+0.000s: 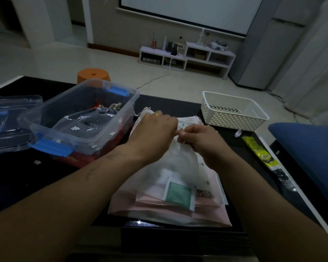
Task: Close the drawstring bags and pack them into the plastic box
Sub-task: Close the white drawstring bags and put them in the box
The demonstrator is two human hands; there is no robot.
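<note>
L hand [153, 133]: back up, fingers curled down over the gathered top of the white bag [178, 163], gripping it; ring on one finger
R hand [199, 140]: just beside the L, thumb + forefinger pinching the same bag's top; cord or cloth edge, can't tell which
white bag: lies on a pile mid tabletop [17, 176], top end away from the person, neck bunched btwn the two hands; green square shows at its near end
pink bags [206, 208]: under the white one, edges sticking out at the near + right sides
plastic box [80, 118]: clear w/ blue latches, lid off, on the tabletop just left of the pile
grey bag [85, 123]: inside the box, white cloud print, cords bunched at its far end; red cloth beneath it
lid [8, 120]: clear, lying left of the box
white basket [233, 112]: perforated sides, far right of the tabletop, well apart from the box
yellow packet [259, 150]: along the right edge, near the basket
</note>
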